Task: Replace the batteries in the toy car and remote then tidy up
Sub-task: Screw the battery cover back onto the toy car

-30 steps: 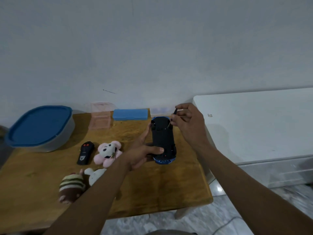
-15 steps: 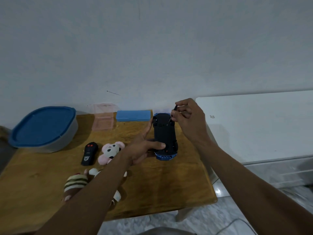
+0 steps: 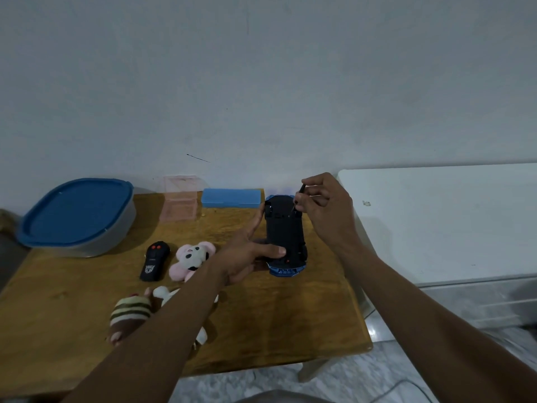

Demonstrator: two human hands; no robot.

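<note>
A blue toy car [image 3: 285, 234] lies upside down above the wooden table [image 3: 58, 301], its black underside facing me. My left hand [image 3: 250, 254] holds the car from the left, thumb across the near end of the underside. My right hand [image 3: 322, 205] pinches a thin dark screwdriver [image 3: 299, 196] whose tip touches the far end of the underside. The black remote [image 3: 155, 260] with two red buttons lies on the table to the left of the car.
A grey tub with a blue lid [image 3: 77, 216] stands at the back left. A pink clear box [image 3: 179, 205] and a blue case [image 3: 231, 197] sit by the wall. Plush toys [image 3: 191, 258] [image 3: 130, 315] lie near my left arm. A white cabinet [image 3: 450, 216] borders the table's right side.
The view has shifted slightly. Both hands keep their hold, and the screwdriver stays at the car's far end.
</note>
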